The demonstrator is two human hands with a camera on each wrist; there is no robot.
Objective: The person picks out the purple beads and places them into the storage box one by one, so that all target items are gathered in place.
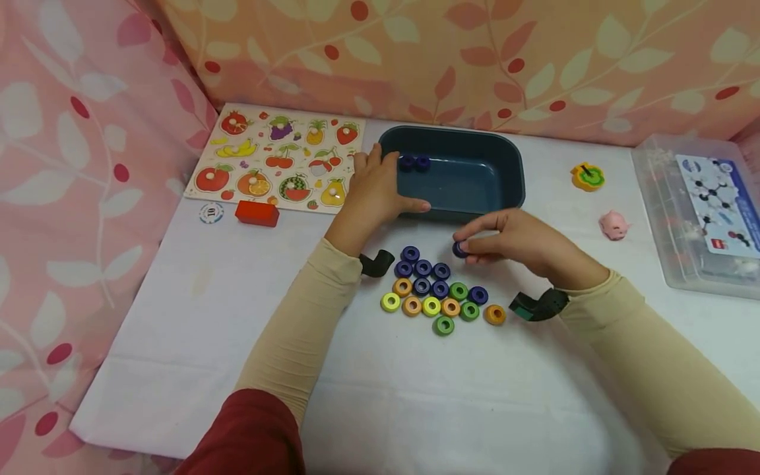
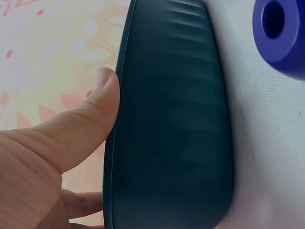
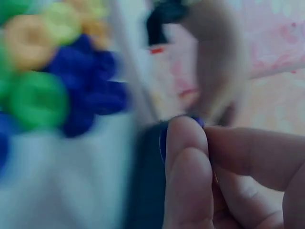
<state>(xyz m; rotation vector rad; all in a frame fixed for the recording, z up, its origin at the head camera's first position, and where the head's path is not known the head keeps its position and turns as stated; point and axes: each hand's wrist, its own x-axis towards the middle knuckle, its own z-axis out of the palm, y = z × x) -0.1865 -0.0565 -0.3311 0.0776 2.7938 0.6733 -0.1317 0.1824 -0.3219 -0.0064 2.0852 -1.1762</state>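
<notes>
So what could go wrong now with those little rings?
The right hand only pinches one purple ring, so the ring might slip out and roll off. If that ring goes toward the dark tub, it could bump the rim and bounce away. The black gadget at the right wrist sits close to an orange ring, so it might nudge that one.

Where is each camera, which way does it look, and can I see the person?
Head: on the head, facing forward and down at a dark teal oblong plastic tub and small round coloured rings; left hand, right hand and tan fabric sleeves show.
Left wrist: on that wrist, facing the tub's outer wall; part of the left hand shows.
Right wrist: on that wrist, facing the right hand pinching a purple-blue ring; the blurred left arm shows.
Shared: head and right wrist both show tub, rings.
</notes>
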